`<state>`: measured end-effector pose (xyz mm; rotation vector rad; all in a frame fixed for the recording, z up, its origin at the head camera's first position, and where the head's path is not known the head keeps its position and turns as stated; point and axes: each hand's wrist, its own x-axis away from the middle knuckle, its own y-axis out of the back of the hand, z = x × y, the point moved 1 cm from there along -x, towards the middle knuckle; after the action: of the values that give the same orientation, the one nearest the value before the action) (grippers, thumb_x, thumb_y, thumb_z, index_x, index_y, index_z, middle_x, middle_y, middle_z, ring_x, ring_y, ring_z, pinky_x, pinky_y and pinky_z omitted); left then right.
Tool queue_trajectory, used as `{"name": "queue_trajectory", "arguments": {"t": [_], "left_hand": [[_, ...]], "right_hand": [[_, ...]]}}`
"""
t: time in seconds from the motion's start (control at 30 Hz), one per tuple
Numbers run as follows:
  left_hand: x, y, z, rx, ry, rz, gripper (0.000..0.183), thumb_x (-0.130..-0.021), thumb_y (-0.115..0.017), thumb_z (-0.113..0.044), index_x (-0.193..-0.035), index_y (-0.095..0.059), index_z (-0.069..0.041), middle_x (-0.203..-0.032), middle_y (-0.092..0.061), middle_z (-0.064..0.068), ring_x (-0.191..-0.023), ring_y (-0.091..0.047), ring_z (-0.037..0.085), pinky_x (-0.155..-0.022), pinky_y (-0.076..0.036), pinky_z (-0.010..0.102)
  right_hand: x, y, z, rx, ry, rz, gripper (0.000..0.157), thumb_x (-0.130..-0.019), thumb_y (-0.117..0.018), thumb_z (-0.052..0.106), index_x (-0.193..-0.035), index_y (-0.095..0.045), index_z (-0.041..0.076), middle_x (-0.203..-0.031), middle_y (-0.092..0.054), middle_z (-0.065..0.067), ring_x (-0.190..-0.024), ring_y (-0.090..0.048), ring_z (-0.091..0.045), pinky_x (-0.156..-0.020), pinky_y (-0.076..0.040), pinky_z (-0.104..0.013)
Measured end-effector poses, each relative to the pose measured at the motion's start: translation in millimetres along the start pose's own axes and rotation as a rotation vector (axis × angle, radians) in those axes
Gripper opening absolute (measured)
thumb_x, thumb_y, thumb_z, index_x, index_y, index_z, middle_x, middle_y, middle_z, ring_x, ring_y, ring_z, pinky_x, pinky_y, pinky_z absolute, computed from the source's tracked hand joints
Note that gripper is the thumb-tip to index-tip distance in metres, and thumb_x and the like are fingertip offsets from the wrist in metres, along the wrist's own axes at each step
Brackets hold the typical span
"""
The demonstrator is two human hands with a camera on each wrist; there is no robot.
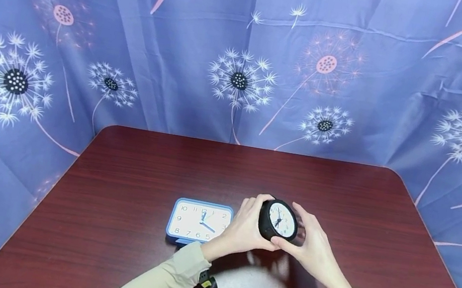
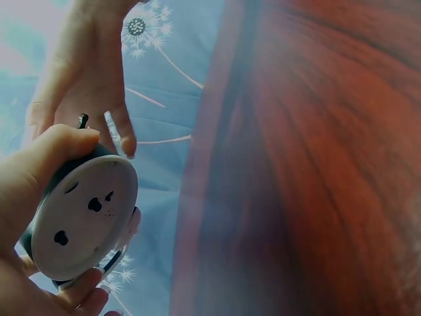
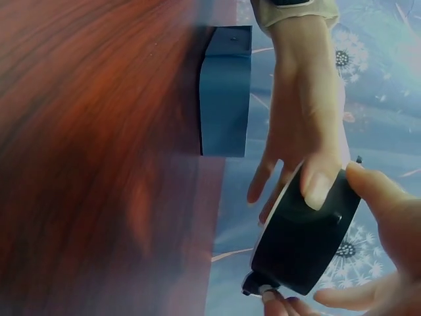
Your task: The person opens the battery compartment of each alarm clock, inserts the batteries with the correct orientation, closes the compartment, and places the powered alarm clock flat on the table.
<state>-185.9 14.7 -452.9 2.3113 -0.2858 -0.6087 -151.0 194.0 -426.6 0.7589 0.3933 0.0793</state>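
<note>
A round black alarm clock (image 1: 281, 219) with a white dial is held tilted above the table between both hands. My left hand (image 1: 246, 224) grips its left side, thumb below and fingers over the top. From the right, my right hand (image 1: 314, 244) holds the rim with thumb and fingertips. In the left wrist view the clock's pale back (image 2: 85, 217) shows dark knobs and slots. The right wrist view shows the clock's black side (image 3: 302, 230), with right fingertips at a small protruding part near its lower end. A blue rectangular clock (image 1: 199, 222) stands left of the left hand.
The reddish-brown wooden table (image 1: 127, 162) has rounded far corners. Behind it hangs a blue curtain (image 1: 192, 46) printed with dandelions. The left forearm passes close to the blue clock's lower right corner. Dark wrist cameras (image 1: 207, 284) sit under both sleeves.
</note>
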Motion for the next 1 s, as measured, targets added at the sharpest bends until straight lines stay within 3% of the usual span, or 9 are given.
{"name": "queue_trajectory", "arguments": {"t": [0.2,0.3,0.43,0.57,0.77,1.0], "left_hand": [[-1.7,0.5,1.0,0.095,0.045,0.003,0.096,-0.055,-0.092,-0.035,-0.133,-0.038,-0.019,-0.128,-0.054,0.000,-0.115,-0.046,0.022,-0.092,-0.044,0.031],[-2.0,1.4,0.4,0.135,0.049,0.004,0.094,-0.057,-0.091,-0.035,-0.133,-0.038,-0.019,-0.130,-0.053,-0.001,-0.117,-0.045,0.022,-0.094,-0.043,0.033],[-1.8,1.8,-0.4,0.178,0.042,0.006,0.094,-0.057,-0.091,-0.034,-0.133,-0.038,-0.019,-0.132,-0.052,-0.001,-0.118,-0.045,0.021,-0.095,-0.043,0.033],[-2.2,0.5,-0.1,0.212,0.050,0.019,0.094,-0.058,-0.090,-0.032,-0.134,-0.037,-0.019,-0.135,-0.050,-0.001,-0.120,-0.043,0.020,-0.096,-0.042,0.033],[-2.4,-0.6,0.0,0.181,0.030,0.030,0.092,-0.060,-0.090,-0.030,-0.135,-0.037,-0.017,-0.137,-0.047,0.001,-0.126,-0.038,0.023,-0.100,-0.042,0.036],[-1.5,0.8,2.0,0.170,0.000,0.054,0.092,-0.062,-0.089,-0.027,-0.137,-0.039,-0.013,-0.152,-0.034,0.008,-0.141,-0.024,0.028,-0.111,-0.035,0.047]], "right_hand": [[-1.3,1.2,-4.4,-0.075,-0.044,0.107,0.087,-0.078,-0.081,0.025,-0.146,-0.033,0.002,-0.129,-0.056,-0.024,-0.102,-0.066,-0.035,-0.078,-0.057,-0.041],[-3.5,0.9,-8.7,-0.179,-0.018,0.167,0.085,-0.082,-0.077,0.020,-0.150,-0.027,0.006,-0.137,-0.049,-0.023,-0.108,-0.062,-0.022,-0.079,-0.057,-0.034],[-7.0,-1.1,-15.4,-0.421,0.013,0.246,0.082,-0.085,-0.071,0.006,-0.152,-0.023,0.007,-0.145,-0.038,-0.023,-0.112,-0.053,-0.002,-0.079,-0.056,-0.025],[-8.9,-2.7,-19.2,-0.570,-0.020,0.255,0.080,-0.083,-0.071,-0.001,-0.149,-0.027,0.007,-0.143,-0.039,-0.020,-0.112,-0.052,0.003,-0.081,-0.055,-0.023],[-9.8,-3.3,-20.1,-0.519,-0.060,0.205,0.079,-0.079,-0.076,0.002,-0.145,-0.034,0.006,-0.136,-0.046,-0.018,-0.107,-0.054,0.001,-0.080,-0.056,-0.023],[-10.1,-3.3,-20.1,-0.350,-0.073,0.180,0.078,-0.077,-0.081,0.012,-0.141,-0.037,0.005,-0.130,-0.054,-0.020,-0.098,-0.059,0.002,-0.077,-0.057,-0.024]]}}
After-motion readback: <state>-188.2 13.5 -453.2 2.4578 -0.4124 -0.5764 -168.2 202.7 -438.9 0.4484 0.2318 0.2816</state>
